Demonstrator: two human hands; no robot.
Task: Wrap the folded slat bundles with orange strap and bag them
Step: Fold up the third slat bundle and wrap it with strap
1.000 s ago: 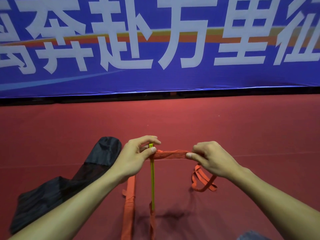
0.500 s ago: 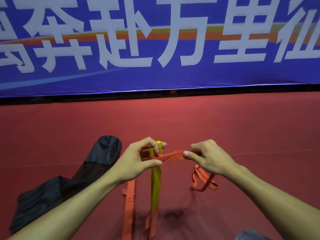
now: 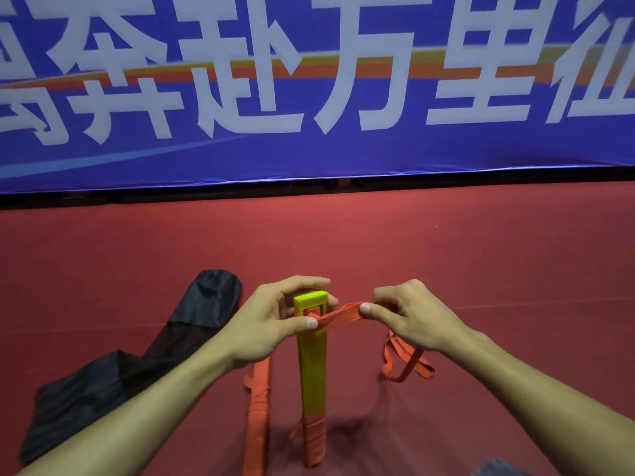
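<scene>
A yellow slat bundle (image 3: 312, 365) stands upright on the red floor in front of me, its lower end wound in orange strap. My left hand (image 3: 271, 321) grips its top, thumb pressing the orange strap (image 3: 338, 316) against the bundle. My right hand (image 3: 409, 314) pinches the same strap a little to the right, holding it taut between the hands. The strap's loose tail (image 3: 405, 365) hangs below my right hand in loops on the floor. A second bundle (image 3: 257, 407), fully wrapped in orange, lies on the floor left of the yellow one.
A black bag (image 3: 137, 359) lies flat on the floor at the left, its far end near my left hand. A blue banner (image 3: 309, 97) with large white characters runs along the back edge of the red floor (image 3: 446, 252).
The yellow bundle has turned from edge-on to its broad face toward me. My right hand has moved closer to the left, shortening the taut strap between them.
</scene>
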